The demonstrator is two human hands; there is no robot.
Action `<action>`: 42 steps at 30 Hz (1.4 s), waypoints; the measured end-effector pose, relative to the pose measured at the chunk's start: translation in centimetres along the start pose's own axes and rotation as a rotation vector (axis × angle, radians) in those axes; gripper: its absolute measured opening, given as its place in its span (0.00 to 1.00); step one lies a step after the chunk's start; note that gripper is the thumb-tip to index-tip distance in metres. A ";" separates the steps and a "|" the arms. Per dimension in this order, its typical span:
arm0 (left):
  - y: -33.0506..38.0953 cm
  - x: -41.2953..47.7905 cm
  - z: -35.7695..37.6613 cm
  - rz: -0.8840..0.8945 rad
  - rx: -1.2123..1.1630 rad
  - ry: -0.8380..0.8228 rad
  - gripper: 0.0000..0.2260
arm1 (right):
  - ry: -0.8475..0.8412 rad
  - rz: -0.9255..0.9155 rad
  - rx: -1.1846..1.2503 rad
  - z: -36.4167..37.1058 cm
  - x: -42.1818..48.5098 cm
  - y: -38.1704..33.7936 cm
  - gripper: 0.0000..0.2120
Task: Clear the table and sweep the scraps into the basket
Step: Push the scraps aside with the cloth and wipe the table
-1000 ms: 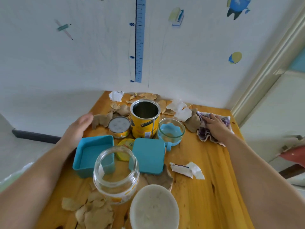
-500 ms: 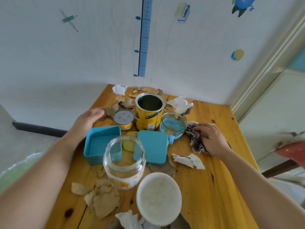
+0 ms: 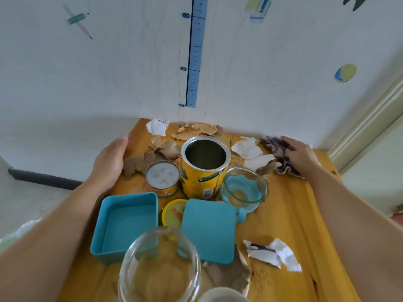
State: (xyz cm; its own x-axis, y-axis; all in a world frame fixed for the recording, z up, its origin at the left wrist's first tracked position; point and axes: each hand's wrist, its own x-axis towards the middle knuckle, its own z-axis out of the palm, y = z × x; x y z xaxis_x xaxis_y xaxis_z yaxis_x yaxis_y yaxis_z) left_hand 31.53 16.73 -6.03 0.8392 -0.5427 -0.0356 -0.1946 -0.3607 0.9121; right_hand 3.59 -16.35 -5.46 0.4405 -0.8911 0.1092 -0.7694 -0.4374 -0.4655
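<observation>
Paper scraps [image 3: 174, 149] lie at back of bench [image 3: 290, 214], round yellow tin [image 3: 205, 168], w/ more white bits [image 3: 272, 253] near front right. Basket not in view. Left hand [image 3: 109, 162] flat & open at bench's left edge, touching brown scraps, holding nothing. Right hand [image 3: 298, 155] presses down on crumpled cloth [image 3: 277, 153], fingers spread over it. Scraps prob. light, flimsy, easy to scatter: push w/ cloth, don't pinch. Glass jar [image 3: 159, 269] fragile; lift by its sides.
</observation>
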 end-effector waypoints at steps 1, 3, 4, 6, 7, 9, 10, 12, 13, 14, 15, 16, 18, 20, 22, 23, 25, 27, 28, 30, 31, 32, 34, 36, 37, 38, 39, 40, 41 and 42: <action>-0.1 0.2 0.2 0.010 0.042 0.004 0.23 | -0.010 -0.069 0.001 0.8 0.8 -0.8 0.24; -0.1 0.5 0.5 0.060 0.180 0.007 0.21 | -0.034 -0.191 -0.034 1.8 1.5 -1.9 0.23; -0.1 0.5 0.6 0.088 0.257 0.002 0.22 | -0.048 -0.236 -0.037 2.2 1.7 -2.3 0.22; 0.0 0.5 0.6 0.127 0.355 -0.006 0.24 | -0.097 -0.318 -0.039 2.5 1.9 -2.8 0.23; 0.0 0.5 0.6 0.132 0.367 -0.012 0.25 | -0.128 -0.350 -0.037 2.4 1.8 -3.2 0.24; 0.0 0.5 0.7 0.126 0.337 -0.014 0.25 | -0.194 -0.421 -0.033 2.3 1.1 -3.9 0.23; 0.0 0.3 0.6 0.117 0.304 -0.008 0.24 | -0.220 -0.472 -0.056 2.2 0.6 -4.2 0.21; -0.2 0.1 0.5 0.076 0.189 -0.001 0.23 | -0.235 -0.533 -0.118 2.1 -0.5 -4.3 0.17; -0.3 0.0 0.3 0.054 0.117 -0.001 0.23 | -0.236 -0.530 -0.116 1.9 -1.2 -4.3 0.17; -0.4 -0.1 0.0 0.037 0.062 -0.005 0.23 | -0.253 -0.512 -0.076 1.8 -1.7 -4.1 0.17; -0.5 -0.3 -0.2 0.030 0.039 -0.011 0.25 | -0.272 -0.504 -0.008 1.6 -2.5 -4.0 0.18; -0.5 -0.4 -0.4 0.029 0.038 -0.017 0.27 | -0.287 -0.509 0.062 1.5 -3.2 -3.9 0.18; -0.4 -0.6 -0.6 0.019 0.044 -0.025 0.29 | -0.305 -0.546 0.128 1.1 -4.6 -3.6 0.18; -0.1 -0.8 -0.5 0.004 0.053 -0.031 0.28 | -0.332 -0.570 0.071 0.7 -5.4 -3.6 0.17; 0.0 -0.9 -0.4 -0.003 0.065 -0.033 0.28 | -0.383 -0.571 0.013 0.2 -5.5 -3.7 0.18; 0.1 -1.0 -0.4 -0.006 0.059 -0.034 0.28 | -0.369 -0.546 0.036 -0.2 -5.1 -3.9 0.20; -0.1 -1.0 -0.4 -0.001 0.049 -0.032 0.27 | -0.204 -0.400 0.173 -0.8 -3.6 -3.9 0.32; -0.1 -0.9 -0.4 0.004 0.033 -0.020 0.26 | -0.075 -0.187 0.355 -1.1 -1.4 -5.1 0.28; -0.1 -0.8 -0.3 0.002 0.018 -0.004 0.25 | -0.056 -0.103 0.468 -1.0 -0.3 -6.2 0.24; -0.1 -0.5 -0.1 -0.012 -0.012 0.028 0.24 | -0.058 -0.109 0.513 -0.2 1.6 -9.2 0.21; -0.1 -0.4 0.0 -0.023 -0.024 0.039 0.24 | -0.082 -0.178 0.444 0.5 2.2 -10.9 0.23; -0.2 -0.3 0.1 -0.032 -0.034 0.044 0.25 | -0.112 -0.243 0.373 1.4 2.6 -12.6 0.24; -0.3 -0.1 0.2 -0.055 -0.045 0.040 0.26 | -0.226 -0.354 0.223 3.5 3.0 -15.0 0.25; -0.4 0.0 0.3 -0.055 -0.042 0.035 0.27 | -0.358 -0.487 0.022 5.9 3.3 -15.8 0.21; -0.4 0.0 0.3 -0.040 -0.037 0.034 0.27 | -0.397 -0.552 -0.087 6.7 3.3 -15.8 0.19; -0.5 0.1 0.3 -0.028 -0.028 0.031 0.28 | -0.415 -0.593 -0.160 7.3 3.5 -15.8 0.18; -0.4 0.0 0.3 -0.021 -0.017 0.027 0.29 | -0.435 -0.610 -0.195 7.2 3.4 -15.9 0.18; -0.4 0.0 0.2 -0.020 -0.006 0.020 0.31 | -0.464 -0.628 -0.209 6.9 3.1 -16.0 0.18; -0.4 0.0 0.2 -0.023 0.000 0.011 0.33 | -0.501 -0.650 -0.212 6.5 2.7 -16.0 0.17; -0.3 -0.1 0.1 -0.031 -0.003 0.006 0.34 | -0.532 -0.690 -0.206 5.9 2.0 -16.0 0.17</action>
State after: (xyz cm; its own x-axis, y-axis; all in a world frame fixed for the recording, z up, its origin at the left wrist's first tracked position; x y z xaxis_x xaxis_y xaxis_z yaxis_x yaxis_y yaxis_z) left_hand 31.43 16.80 -6.37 0.8481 -0.5263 -0.0614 -0.1669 -0.3753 0.9117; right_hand 19.52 -10.45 -2.95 0.9527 -0.2701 -0.1393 -0.2993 -0.9138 -0.2747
